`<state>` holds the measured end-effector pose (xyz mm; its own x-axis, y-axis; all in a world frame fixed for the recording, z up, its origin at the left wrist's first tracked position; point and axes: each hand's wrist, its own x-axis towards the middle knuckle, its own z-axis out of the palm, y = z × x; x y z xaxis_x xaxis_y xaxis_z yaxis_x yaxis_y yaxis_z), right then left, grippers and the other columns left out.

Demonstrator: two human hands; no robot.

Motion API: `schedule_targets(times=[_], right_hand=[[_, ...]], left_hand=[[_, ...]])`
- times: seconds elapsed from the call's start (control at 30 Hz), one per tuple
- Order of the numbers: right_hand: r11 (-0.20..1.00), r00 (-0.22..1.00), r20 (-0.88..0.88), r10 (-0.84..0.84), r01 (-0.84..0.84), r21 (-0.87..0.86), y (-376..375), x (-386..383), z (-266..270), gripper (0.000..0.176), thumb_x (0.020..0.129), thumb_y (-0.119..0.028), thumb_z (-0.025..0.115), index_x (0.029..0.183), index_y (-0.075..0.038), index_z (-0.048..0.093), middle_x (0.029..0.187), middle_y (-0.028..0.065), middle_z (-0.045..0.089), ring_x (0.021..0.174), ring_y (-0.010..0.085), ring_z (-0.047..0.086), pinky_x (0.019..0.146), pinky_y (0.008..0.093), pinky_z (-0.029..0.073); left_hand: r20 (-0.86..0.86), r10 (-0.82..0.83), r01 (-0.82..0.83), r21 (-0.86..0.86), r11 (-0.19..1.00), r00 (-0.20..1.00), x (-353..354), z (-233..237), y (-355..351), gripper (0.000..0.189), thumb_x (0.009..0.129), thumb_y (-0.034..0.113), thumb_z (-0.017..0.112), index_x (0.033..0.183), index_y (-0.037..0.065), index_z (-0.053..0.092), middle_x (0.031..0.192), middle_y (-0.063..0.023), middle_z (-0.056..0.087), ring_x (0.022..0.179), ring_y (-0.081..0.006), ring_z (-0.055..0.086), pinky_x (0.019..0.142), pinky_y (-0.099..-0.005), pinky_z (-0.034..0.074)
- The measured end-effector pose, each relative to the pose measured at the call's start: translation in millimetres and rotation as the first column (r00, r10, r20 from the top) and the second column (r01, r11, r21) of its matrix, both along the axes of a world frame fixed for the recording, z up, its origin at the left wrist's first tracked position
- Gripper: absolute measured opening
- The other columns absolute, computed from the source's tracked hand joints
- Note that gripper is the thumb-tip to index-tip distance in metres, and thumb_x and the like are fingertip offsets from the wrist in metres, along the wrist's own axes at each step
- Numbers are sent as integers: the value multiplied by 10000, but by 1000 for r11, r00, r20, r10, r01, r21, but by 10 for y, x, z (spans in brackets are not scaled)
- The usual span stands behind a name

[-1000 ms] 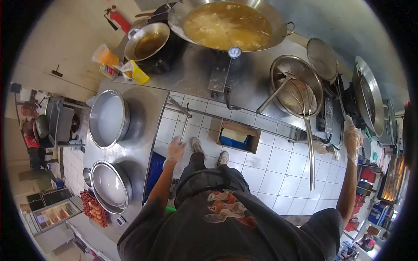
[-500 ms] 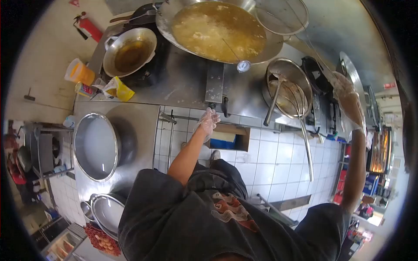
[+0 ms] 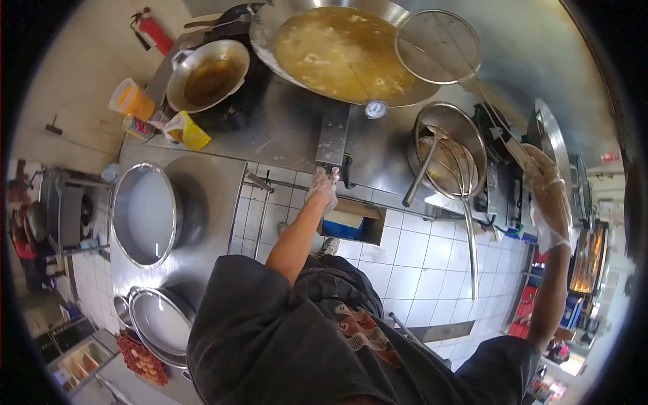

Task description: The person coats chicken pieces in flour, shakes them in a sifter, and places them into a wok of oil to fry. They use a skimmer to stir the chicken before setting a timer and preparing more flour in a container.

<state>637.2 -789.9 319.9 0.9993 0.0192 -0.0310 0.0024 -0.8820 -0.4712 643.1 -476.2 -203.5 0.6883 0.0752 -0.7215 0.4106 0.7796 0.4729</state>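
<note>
Oil with pale foam and bits fills a large wok [image 3: 432, 93] at the top, and a dial thermometer [image 3: 376, 109] sits at its near edge. My right hand [image 3: 545, 179], in a clear plastic glove, is closed round the long handle of a mesh strainer [image 3: 439, 47]. The strainer's round head is over the wok's right side. My left hand [image 3: 322, 189], also gloved, is below the metal box [image 3: 332, 135] on the stove front. Its fingers are around a small control knob [image 3: 329, 167], which they partly hide.
Right of the wok, a steel bowl [image 3: 480, 145] holds a ladle [image 3: 422, 174] and a whisk [image 3: 470, 250], handles jutting out. A smaller pan [image 3: 241, 61] of brown oil sits left. Basins [image 3: 177, 209] of whitish liquid and an egg tray [image 3: 138, 358] are on the left side.
The strainer head has moved down and left relative to the wok, with my right hand lower. My left hand stays at the knob, its fingers slightly shifted. The whole view has tilted a little.
</note>
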Motion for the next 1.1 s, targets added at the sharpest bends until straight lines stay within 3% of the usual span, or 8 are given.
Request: schedule_targets(times=[0.2, 0.3, 0.43, 0.5, 0.6, 0.83, 1.03, 1.1], right_hand=[[998, 997, 58, 47, -44, -55, 55, 93, 56, 355, 971, -212, 527, 1297, -74, 536, 1009, 41, 600, 807, 95, 522, 732, 250, 460], [996, 999, 31, -12, 14, -85, 297, 106, 119, 330, 974, -211, 522, 1273, -74, 560, 951, 28, 597, 800, 91, 514, 736, 245, 456], [998, 994, 110, 10, -3, -61, 694, 90, 113, 333, 957, -206, 544, 1263, -77, 572, 892, 5, 575, 756, 78, 481, 704, 233, 429], [998, 997, 49, -60, 61, -14, 825, 122, 112, 339, 953, -210, 550, 1266, -80, 571, 895, 6, 572, 758, 75, 480, 700, 227, 419], [992, 993, 13, -117, 117, -39, 980, 110, 165, 350, 950, -213, 553, 1272, -78, 568, 865, 2, 561, 748, 74, 479, 686, 224, 413], [974, 991, 15, -135, 135, -182, 1193, 111, 371, 324, 951, -215, 541, 1237, -75, 599, 827, 40, 600, 724, 108, 513, 653, 272, 446], [958, 977, 195, 86, -27, -286, 1392, 8, 161, 311, 946, -255, 569, 1197, -79, 625, 1023, 128, 684, 910, 166, 620, 784, 339, 501], [922, 932, 278, 234, -122, -366, 1541, -48, -16, 301, 939, -304, 581, 1142, -100, 667, 942, 118, 705, 748, 202, 643, 677, 353, 512]], left_hand=[[-32, -5, 5, 1, 1000, 999, -3, 40, -6, 337, 1015, 389, 316, 1018, 128, 530, 816, -4, 662, 592, -78, 499, 519, -230, 352], [-15, -111, 112, 10, 994, 994, -20, -38, 55, 267, 985, 266, 383, 1066, 64, 538, 995, -92, 644, 851, -193, 592, 728, -289, 466], [19, -394, 301, 608, 734, 919, 189, -1705, -161, 253, 955, 198, 430, 1103, 17, 527, 1128, -158, 603, 1054, -281, 599, 891, -353, 499], [69, -250, 220, 294, 930, 966, 122, -923, -56, 278, 980, 286, 390, 1018, 59, 546, 965, -92, 612, 825, -194, 534, 691, -307, 411], [-3, -150, 150, -31, 988, 989, 4, -141, 79, 403, 1018, 418, 331, 890, 122, 574, 720, 7, 625, 481, -64, 436, 392, -237, 279], [80, -105, 103, 34, 994, 991, 40, -434, -22, 367, 1009, 394, 335, 919, 125, 566, 721, 12, 616, 472, -62, 441, 382, -235, 296], [36, -129, 130, -32, 991, 991, -73, 225, 150, 339, 996, 375, 353, 959, 120, 573, 784, 16, 640, 529, -71, 486, 417, -242, 345], [81, -145, 144, 14, 989, 986, -76, 182, 119, 338, 994, 380, 363, 972, 118, 575, 804, 16, 649, 557, -78, 510, 438, -243, 366]])
